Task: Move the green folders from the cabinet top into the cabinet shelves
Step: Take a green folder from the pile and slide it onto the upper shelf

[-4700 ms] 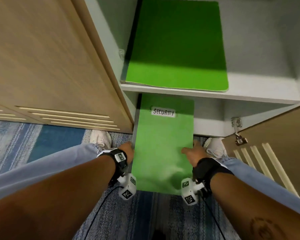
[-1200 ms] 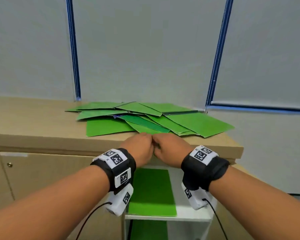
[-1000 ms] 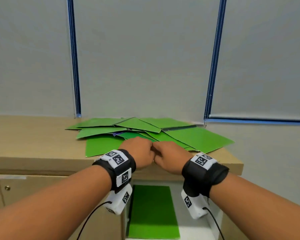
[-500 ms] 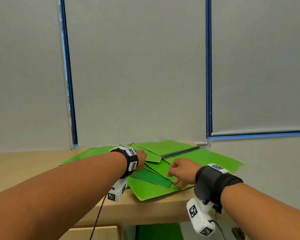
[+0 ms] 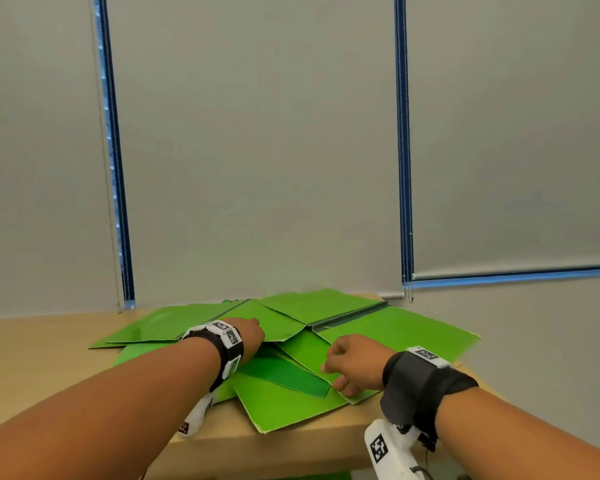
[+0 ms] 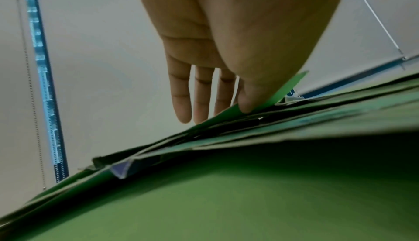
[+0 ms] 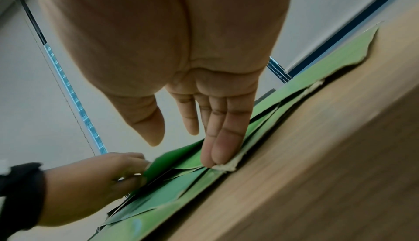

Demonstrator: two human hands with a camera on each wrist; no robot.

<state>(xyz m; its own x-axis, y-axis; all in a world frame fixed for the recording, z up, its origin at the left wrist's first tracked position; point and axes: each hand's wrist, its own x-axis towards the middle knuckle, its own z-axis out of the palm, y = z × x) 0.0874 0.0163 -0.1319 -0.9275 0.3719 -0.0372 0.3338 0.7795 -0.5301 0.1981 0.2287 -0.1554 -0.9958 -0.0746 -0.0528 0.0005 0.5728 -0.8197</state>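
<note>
Now: left hand (image 5: 248,336) pinches 1 folder (image 6: 285,90) edge | right hand (image 5: 355,365) fingers straight, pressing the pile (image 5: 291,341) | risk: neighbouring overlapped folders drag off the cabinet top (image 5: 32,358).

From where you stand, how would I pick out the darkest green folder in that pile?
Look at the wooden cabinet top under the blinds, then the spread pile of green folders. Between the two hands lies the dark green folder, partly buried; its deep shade stands out from brighter neighbours.

Both hands are on the messy pile of green folders (image 5: 284,341) on the cabinet top (image 5: 39,351): left hand (image 5: 248,336) mid-pile, right hand (image 5: 355,365) at the near edge.
</note>
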